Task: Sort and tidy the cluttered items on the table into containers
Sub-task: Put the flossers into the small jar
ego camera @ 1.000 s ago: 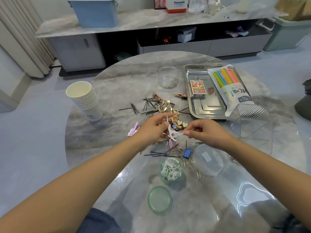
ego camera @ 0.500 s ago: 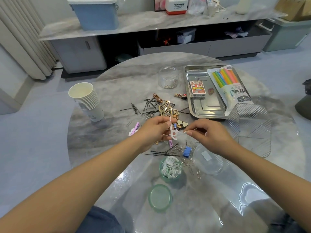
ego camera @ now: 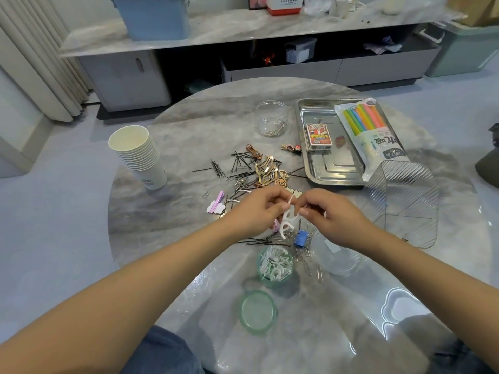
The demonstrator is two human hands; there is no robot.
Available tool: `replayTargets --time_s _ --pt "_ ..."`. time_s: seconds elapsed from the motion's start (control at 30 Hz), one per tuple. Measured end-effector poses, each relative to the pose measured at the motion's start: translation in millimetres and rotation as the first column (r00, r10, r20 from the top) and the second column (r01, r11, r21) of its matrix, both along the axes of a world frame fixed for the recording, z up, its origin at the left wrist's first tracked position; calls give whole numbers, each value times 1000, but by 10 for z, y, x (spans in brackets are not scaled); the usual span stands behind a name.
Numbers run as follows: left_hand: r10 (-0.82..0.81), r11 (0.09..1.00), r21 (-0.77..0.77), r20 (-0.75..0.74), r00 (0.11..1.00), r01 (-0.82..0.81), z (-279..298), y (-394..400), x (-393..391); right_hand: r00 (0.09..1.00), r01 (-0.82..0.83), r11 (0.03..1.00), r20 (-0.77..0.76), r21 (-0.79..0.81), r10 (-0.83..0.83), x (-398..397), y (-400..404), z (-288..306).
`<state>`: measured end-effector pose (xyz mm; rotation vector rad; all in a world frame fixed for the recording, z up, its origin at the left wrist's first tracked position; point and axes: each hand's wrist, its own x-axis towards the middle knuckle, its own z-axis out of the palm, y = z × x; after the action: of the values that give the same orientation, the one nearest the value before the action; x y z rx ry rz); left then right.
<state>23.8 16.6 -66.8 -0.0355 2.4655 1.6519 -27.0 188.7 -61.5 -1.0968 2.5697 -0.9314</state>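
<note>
Nearest on the counter [ego camera: 167, 233] lies a green lid [ego camera: 258, 311], and just beyond it an open green jar [ego camera: 276, 263] packed with white floss picks. Above the jar, the left hand [ego camera: 259, 209] and right hand [ego camera: 333, 217] each pinch a bunch of white floss picks [ego camera: 287, 220] between them. Farther off lie scattered hairpins [ego camera: 240, 168] and a metal tray [ego camera: 334, 171].

Both forearms reach forward, converging. Left hand [ego camera: 260, 209] and right hand [ego camera: 333, 215] nearly meet, fingers [ego camera: 303, 209] curled, pinching.
</note>
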Motion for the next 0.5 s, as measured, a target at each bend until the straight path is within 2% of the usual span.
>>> replayTargets --time_s 0.1,0.27,0.37,0.5 --pt "23 1000 -20 -21 1000 -23 -21 9 -6 989 -78 997 -129 -20 75 -6 12 -5" --pt "140 989 46 16 990 -141 -9 38 -21 963 -66 994 -265 -92 40 -32 31 -38" --pt "124 992 9 30 992 -125 -11 44 -29 966 -60 990 -257 -125 26 -23 40 -54" --pt "44 999 7 46 998 -45 -16 29 -12 975 -121 983 -203 -134 92 -2 33 -27"
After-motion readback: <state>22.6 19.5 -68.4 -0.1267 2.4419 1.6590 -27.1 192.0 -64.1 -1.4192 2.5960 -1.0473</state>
